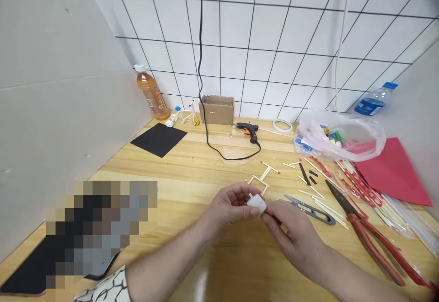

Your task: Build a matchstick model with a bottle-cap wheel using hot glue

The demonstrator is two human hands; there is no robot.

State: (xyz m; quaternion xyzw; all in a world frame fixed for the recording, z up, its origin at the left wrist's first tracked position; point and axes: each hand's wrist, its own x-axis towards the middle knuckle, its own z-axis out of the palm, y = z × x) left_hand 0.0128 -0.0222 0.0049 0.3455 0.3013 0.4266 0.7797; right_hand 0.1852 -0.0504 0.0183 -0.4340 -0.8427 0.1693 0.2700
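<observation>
Left hand (228, 206) closed on white piece (256, 204); right hand (297, 235) pinched beside it, contact unclear. Wooden desk (171, 247), tiled wall (267, 32) behind.

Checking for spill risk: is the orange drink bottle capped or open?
Capped: a white cap sits over the neck of the bottle. Whether it is screwed tight, I cannot tell.
</observation>
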